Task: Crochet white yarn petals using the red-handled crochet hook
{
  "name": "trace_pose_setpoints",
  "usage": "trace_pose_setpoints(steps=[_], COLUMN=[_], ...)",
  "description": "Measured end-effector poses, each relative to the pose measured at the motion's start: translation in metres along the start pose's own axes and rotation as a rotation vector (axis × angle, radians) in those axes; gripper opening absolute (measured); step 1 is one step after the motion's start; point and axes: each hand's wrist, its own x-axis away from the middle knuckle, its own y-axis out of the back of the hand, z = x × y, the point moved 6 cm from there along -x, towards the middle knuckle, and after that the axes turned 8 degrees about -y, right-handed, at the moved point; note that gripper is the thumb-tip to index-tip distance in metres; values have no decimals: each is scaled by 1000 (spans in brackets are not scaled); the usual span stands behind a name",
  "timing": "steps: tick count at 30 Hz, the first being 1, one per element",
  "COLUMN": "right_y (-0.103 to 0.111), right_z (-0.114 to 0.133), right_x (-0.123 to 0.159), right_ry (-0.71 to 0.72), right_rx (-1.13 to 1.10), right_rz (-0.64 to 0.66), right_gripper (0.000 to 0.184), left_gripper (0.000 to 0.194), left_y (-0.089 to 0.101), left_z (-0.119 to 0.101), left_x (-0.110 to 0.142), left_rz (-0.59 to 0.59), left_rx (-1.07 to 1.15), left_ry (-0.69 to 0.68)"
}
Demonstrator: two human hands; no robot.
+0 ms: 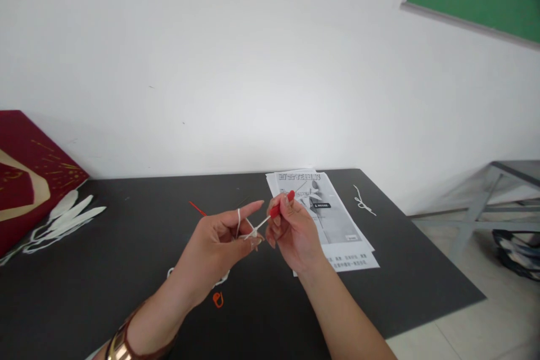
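My right hand point(297, 230) grips a crochet hook point(275, 211) by its red handle, its thin metal shaft pointing left. Between the thumb and fingers of my left hand point(219, 239) is a small piece of white crochet work point(253, 233), pinched where the hook's tip meets it. White yarn point(238, 218) loops over my raised left index finger and runs down to the hook. More white yarn lies on the table, partly hidden behind my left wrist. Just below that hand rests an orange stitch marker point(217, 299).
Printed sheets point(337, 225) lie on the dark table point(405, 287) behind my right hand. White crocheted petals point(70, 219) sit at left beside a dark red bag or box point(37, 174). A short yarn piece point(360, 201) is at right. A thin red stick point(197, 208) lies beyond my left hand.
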Motion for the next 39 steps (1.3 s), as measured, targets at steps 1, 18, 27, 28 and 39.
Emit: trace_pose_setpoints(steps=[1, 18, 27, 28, 39], right_y=[0, 1, 2, 3, -2], right_z=[1, -28, -25, -24, 5], right_x=[0, -2, 0, -1, 1], right_ry=[5, -258, -219, -204, 51], right_rx=[0, -323, -315, -304, -38], right_rz=[2, 20, -47, -52, -17], right_gripper=[26, 21, 21, 21, 27], left_gripper=[38, 35, 46, 46, 49], left_y=[0, 5, 6, 5, 1], left_z=[-1, 1, -2, -3, -10], left_x=[1, -1, 1, 1, 2], left_rz=[3, -116, -198, -195, -130], left_rx=[-37, 109, 99, 82, -30], left_ry=[-7, -104, -93, -89, -73])
